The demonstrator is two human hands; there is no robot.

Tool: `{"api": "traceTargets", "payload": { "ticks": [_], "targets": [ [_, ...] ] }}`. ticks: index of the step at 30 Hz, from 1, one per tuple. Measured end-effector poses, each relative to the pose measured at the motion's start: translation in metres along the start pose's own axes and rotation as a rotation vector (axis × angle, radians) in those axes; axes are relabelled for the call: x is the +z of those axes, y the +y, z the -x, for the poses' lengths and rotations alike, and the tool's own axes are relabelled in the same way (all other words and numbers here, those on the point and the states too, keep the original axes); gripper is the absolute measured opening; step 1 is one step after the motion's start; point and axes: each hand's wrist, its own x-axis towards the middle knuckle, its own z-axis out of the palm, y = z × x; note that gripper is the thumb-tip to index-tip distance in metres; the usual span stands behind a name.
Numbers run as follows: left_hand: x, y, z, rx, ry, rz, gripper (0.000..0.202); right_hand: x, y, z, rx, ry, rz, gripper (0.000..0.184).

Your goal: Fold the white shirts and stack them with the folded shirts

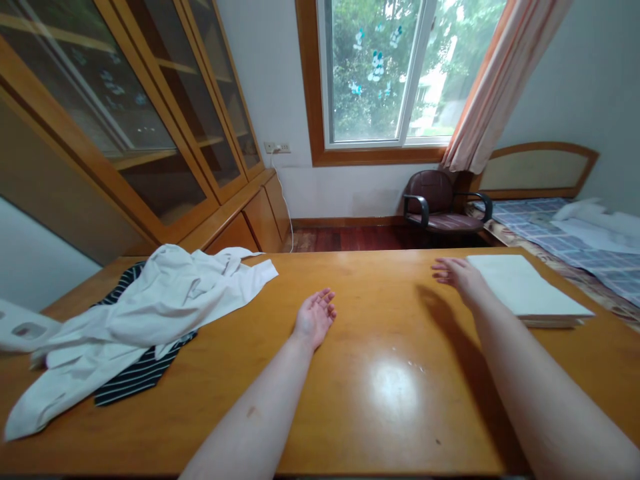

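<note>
Home bedroom, bed (pixel 560 223) under window (pixel 395 70), curtain (pixel 493 87), glass-fronted wooden cabinet (pixel 150 127), armchair (pixel 440 203), wooden desk (pixel 375 373)

We log shirts (pixel 150 313) left on the bench (pixel 380 387), a folded stack (pixel 525 288) right. Behind, a chair (pixel 440 200), bed (pixel 560 230) beside it.

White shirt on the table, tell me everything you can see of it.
The white shirt is thin fabric, crumpled and unfolded, spread loosely over the left part of the wooden table. One part trails toward the table's near left edge. It lies on top of a dark striped garment. The left hand lies open beside it, not touching it.
</note>
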Motion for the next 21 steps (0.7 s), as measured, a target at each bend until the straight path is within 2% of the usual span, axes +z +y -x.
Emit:
{"api": "traceTargets", "payload": {
  "ticks": [2, 4, 7, 10, 12, 15, 17, 18, 19, 21],
  "targets": [
    [0.000, 0.000, 0.000, -0.002, 0.008, -0.011, 0.020, 0.037, 0.012, 0.027, 0.017, -0.188, -0.066, 0.029],
    [0.000, -0.001, -0.001, -0.007, 0.018, -0.030, 0.020, 0.068, 0.027, 0.048, 0.008, -0.274, 0.011, 0.028],
    [0.001, -0.002, -0.001, 0.025, 0.067, -0.101, 0.016, 0.093, 0.045, 0.064, -0.122, -0.223, 0.136, 0.028],
    [0.005, 0.001, 0.004, 0.161, 0.176, -0.341, 0.011, 0.095, 0.052, 0.067, -0.232, -0.231, 0.231, 0.028],
    [0.010, 0.011, 0.014, 0.274, 0.211, -0.527, 0.012, 0.091, 0.052, 0.066, -0.242, -0.287, 0.255, 0.028],
    [0.017, 0.039, 0.035, 0.377, 0.125, -0.674, 0.016, 0.087, 0.050, 0.065, -0.196, -0.340, 0.224, 0.027],
    [0.018, 0.066, 0.047, 0.365, 0.068, -0.765, 0.020, 0.087, 0.049, 0.065, -0.160, -0.349, 0.187, 0.027],
    [0.015, 0.081, 0.051, 0.359, 0.083, -0.844, 0.022, 0.087, 0.049, 0.064, -0.153, -0.353, 0.176, 0.027],
    [0.011, 0.095, 0.053, 0.365, 0.131, -0.950, 0.026, 0.088, 0.049, 0.064, -0.154, -0.357, 0.175, 0.026],
    [-0.002, 0.120, 0.052, 0.413, 0.327, -1.249, 0.034, 0.090, 0.051, 0.063, -0.167, -0.366, 0.194, 0.025]
  ]
}}
